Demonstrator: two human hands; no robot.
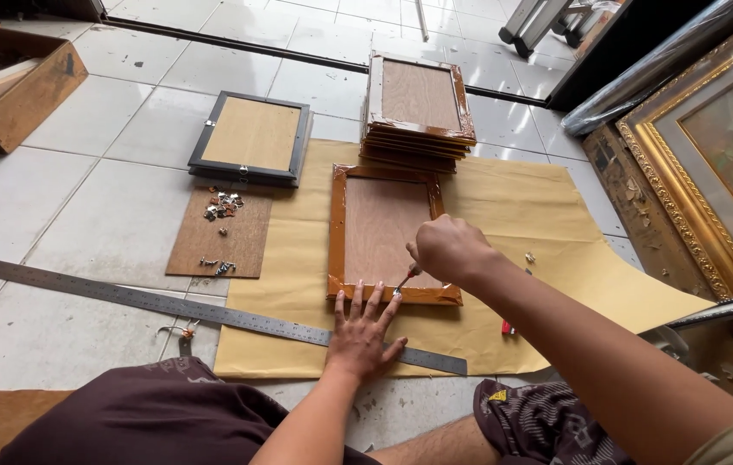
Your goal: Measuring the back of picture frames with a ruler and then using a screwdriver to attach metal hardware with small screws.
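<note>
hands: left (360, 334) spread flat on brown frame (384, 234) | right (450, 250) pinching screwdriver (406, 277) above it

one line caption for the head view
Left hand steadies a face-down brown wooden frame; right hand works a red-handled tool.

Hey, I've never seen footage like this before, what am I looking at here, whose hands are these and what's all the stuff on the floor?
There is no machine here. One camera sits on a person's head and looks down at their own two bare hands over a tiled floor.

The left hand presses flat on the near edge of a glossy orange-brown wooden picture frame, lying face down on a sheet of tan paper. The right hand grips a small red-handled tool, its tip at that same edge.

Around them lie a long steel ruler, a stack of similar brown frames, a black-edged frame, and a brown board with small metal clips. A large gilded framed painting leans at the right.
</note>
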